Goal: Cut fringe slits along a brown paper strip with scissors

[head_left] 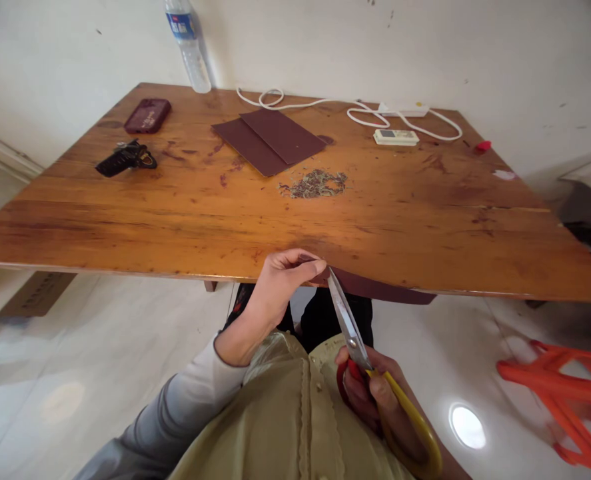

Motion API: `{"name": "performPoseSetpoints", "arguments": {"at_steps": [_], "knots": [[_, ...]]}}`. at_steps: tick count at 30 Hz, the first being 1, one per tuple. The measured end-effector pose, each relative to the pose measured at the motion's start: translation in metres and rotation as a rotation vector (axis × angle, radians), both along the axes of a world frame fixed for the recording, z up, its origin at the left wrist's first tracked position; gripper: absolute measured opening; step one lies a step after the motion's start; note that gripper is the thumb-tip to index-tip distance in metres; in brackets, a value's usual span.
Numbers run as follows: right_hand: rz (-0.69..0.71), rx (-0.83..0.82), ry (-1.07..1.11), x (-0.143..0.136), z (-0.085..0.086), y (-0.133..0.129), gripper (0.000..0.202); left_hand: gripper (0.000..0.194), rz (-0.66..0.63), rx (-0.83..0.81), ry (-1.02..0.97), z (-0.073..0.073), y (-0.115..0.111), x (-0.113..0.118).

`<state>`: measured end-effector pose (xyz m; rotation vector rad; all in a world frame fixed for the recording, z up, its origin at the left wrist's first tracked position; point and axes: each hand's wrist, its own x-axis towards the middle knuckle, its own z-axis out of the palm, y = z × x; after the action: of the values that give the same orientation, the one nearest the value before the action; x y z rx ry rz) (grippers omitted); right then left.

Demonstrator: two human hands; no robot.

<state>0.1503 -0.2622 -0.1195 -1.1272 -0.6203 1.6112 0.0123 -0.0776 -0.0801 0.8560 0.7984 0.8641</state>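
My left hand [280, 283] pinches the left end of a dark maroon strip [380, 288] at the table's front edge. The strip stretches right along that edge. My right hand [375, 393] is closed round the red and yellow handles of a pair of scissors [348, 323]. The scissors point up and away from me, their blades nearly together, with the tips beside my left fingertips at the strip. Farther back on the table lie two overlapping maroon sheets [270, 141] and, in front of them, a pile of small scraps [315, 184].
On the wooden table [175, 227] are a phone [148, 116], black keys or a strap [125, 158], a bottle [191, 53], a white cable, a power strip [403, 109] and a remote [396, 137]. An orange stool [565, 387] stands at right.
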Motion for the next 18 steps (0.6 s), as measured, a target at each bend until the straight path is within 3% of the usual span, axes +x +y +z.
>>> {"name": "performPoseSetpoints", "arguments": {"at_steps": [11,18], "knots": [[-0.005,0.056,-0.033,-0.0034,-0.0070,-0.0026,0.053,0.016,0.029,-0.060,-0.005,-0.0014,-0.0012,0.0010],[0.011,-0.011,-0.030,-0.0033,-0.0061,-0.0010,0.051,0.013,0.054,-0.022,0.060,0.0012,-0.0015,0.0003]]}}
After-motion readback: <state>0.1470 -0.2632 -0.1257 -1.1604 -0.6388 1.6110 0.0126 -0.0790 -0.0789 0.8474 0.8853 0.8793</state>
